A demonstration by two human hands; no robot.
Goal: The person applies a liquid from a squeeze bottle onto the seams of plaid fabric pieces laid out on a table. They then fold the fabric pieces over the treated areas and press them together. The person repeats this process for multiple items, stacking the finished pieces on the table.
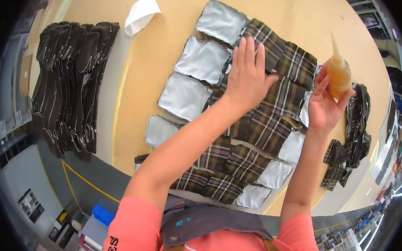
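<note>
My left hand [247, 80] lies flat with fingers stretched over the upper part of the plaid fabric pieces [274, 126], holding nothing. These dark brown, white-striped pieces lie in overlapping rows. Silvery-grey lining panels [202, 59] stick out along their left side, and smaller silvery panels [276, 174] show at the lower right. My right hand [325, 105] is raised at the right of the rows, closed round a squeeze bottle of amber glue [339, 77]. Its narrow nozzle points upward. My left forearm hides part of the middle rows.
Dark fabric pieces [71, 87] lie in a long stack at the table's left. Another dark fabric bundle [353, 131] sits near the right edge. A white paper scrap [141, 15] lies at the far side of the tan table [295, 7]. Beyond are workshop shelves and a blue bin [103, 215].
</note>
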